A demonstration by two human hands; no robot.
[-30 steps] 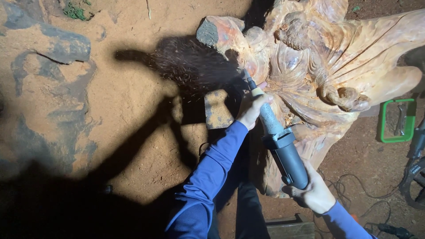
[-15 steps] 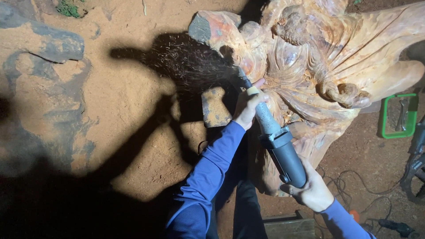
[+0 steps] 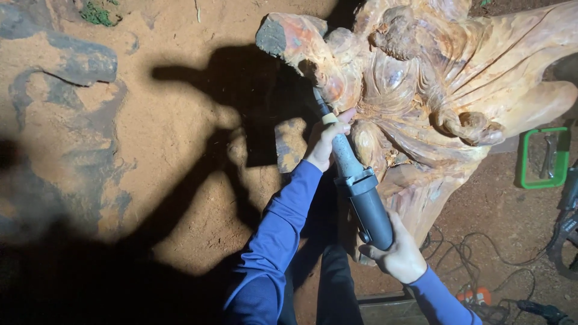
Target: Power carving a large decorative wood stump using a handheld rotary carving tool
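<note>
Left hand (image 3: 325, 141) closed around the slim forward neck of a long die grinder (image 3: 355, 180), thumb and fingers wrapped just behind the working tip. Right hand (image 3: 397, 256) clamped on the dark grey rear body of the same tool, low and nearer the body, with blue sleeves running back from both wrists. Long axis of the tool slanting up and to the left, from the right hand at the bottom, through the left hand, to the bit pressed into a hollow of the large reddish wood carving (image 3: 433, 96). Point of contact lying directly ahead of and above the left hand, well closer to it than to the right. Carving spreading to the right and upward, deep folds and rounded figures across its face, a rough sawn stub at its upper left. Beyond that, orange dirt ground (image 3: 168, 150) under hard shadow, a green tray (image 3: 522, 171) at the right edge, black cables (image 3: 475, 253) coiled near the base.
</note>
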